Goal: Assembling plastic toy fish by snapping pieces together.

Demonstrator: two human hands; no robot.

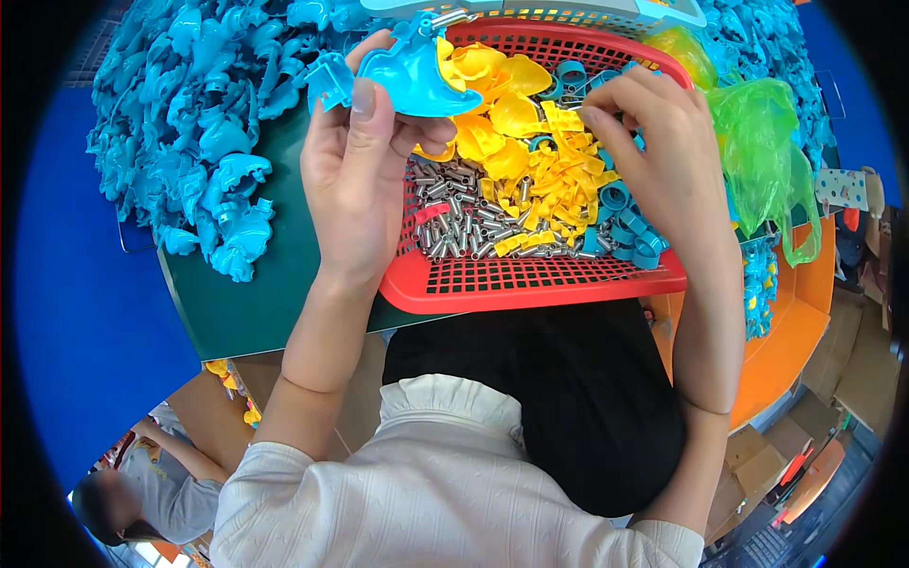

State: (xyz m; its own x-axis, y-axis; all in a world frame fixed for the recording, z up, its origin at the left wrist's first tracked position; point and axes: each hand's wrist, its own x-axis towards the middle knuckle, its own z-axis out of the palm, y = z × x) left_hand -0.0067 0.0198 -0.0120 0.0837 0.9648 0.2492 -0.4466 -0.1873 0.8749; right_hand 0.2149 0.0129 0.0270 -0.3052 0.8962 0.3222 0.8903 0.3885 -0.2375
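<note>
My left hand (355, 180) holds a shiny blue curved plastic shell (417, 80), its thumb in front and the fingers behind. A small metal cylinder (454, 17) shows at the shell's upper end. Beside the thumb is a blue boxy piece (331, 83); whether it joins the shell I cannot tell. Over the red basket (530, 295), my right hand (653, 133) has thumb and forefinger pinched by small yellow plastic pieces (563, 170); what lies between the fingertips is unclear. Larger yellow curved parts (511, 114), metal cylinders (464, 213) and blue rings (630, 222) fill the basket.
A large heap of blue shells (204, 123) covers the left of the green table (256, 312), with another heap (757, 47) at far right. A light blue basket (568, 14) stands behind. Green plastic bags (757, 142) lie right. Another person (156, 492) is at lower left.
</note>
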